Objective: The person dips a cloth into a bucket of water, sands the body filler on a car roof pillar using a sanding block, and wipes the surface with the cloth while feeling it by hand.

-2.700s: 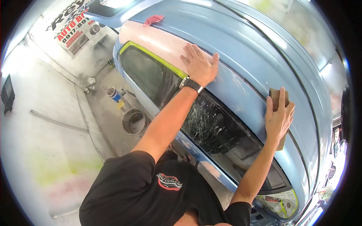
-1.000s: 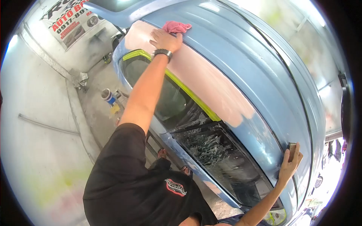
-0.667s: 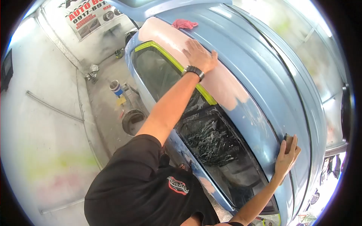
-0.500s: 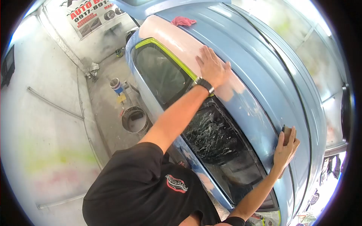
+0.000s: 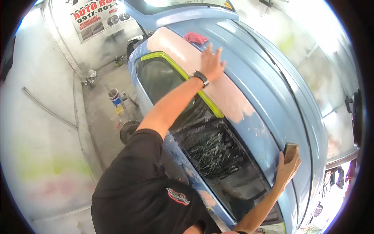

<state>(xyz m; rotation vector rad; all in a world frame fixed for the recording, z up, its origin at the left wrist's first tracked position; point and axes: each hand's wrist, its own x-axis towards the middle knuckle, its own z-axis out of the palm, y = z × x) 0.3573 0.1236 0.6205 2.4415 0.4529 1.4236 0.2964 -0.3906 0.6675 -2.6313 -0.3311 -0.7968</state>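
My left hand (image 5: 212, 67), with a dark watch (image 5: 201, 78) on its wrist, has its fingers spread over the pink filler patch (image 5: 230, 96) along the edge of the blue car roof (image 5: 265, 74). It holds nothing; whether the palm touches the surface I cannot tell. A crumpled red cloth (image 5: 195, 38) lies on the roof just beyond its fingertips. My right hand (image 5: 287, 165) grips a brownish sanding block (image 5: 290, 153) on the blue roof panel, nearer the roof's other end. My fingers cover part of the block.
Yellow-green masking tape (image 5: 175, 67) borders the side window, and a dirty dark window (image 5: 214, 150) lies below my arms. On the floor stand a blue-and-white bucket (image 5: 114, 96) and a dark bucket (image 5: 127, 132) partly behind my arm. A raised tailgate (image 5: 179, 16) is at the back.
My left hand has moved up the filler patch towards the red cloth. My right hand still holds the sanding block, with more of its top showing. The camera view has shifted.
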